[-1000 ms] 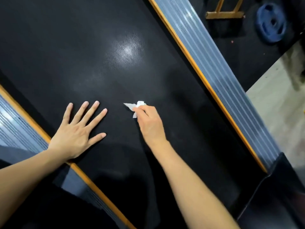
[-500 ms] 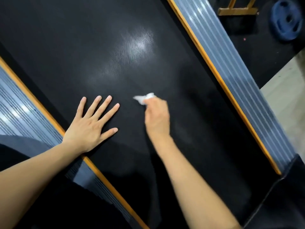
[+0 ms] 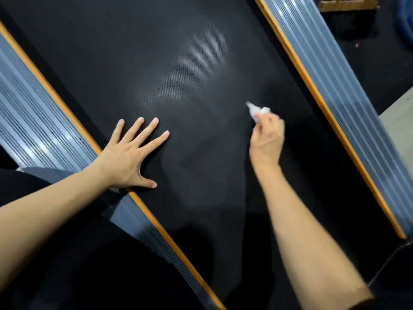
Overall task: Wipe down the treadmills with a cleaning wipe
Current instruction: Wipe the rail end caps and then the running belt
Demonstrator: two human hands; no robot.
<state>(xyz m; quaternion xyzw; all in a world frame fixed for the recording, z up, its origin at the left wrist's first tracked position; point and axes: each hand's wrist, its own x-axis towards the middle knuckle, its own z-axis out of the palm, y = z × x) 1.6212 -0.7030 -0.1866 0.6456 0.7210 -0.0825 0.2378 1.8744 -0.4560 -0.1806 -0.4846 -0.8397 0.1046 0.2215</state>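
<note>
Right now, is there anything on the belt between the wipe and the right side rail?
Nothing visible. The right hand pinches the wipe on the black belt, and only bare belt lies between it and the right side rail.

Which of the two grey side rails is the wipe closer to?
The right rail. The wipe in the right hand is nearer it; the left rail lies beyond the left hand.
</note>
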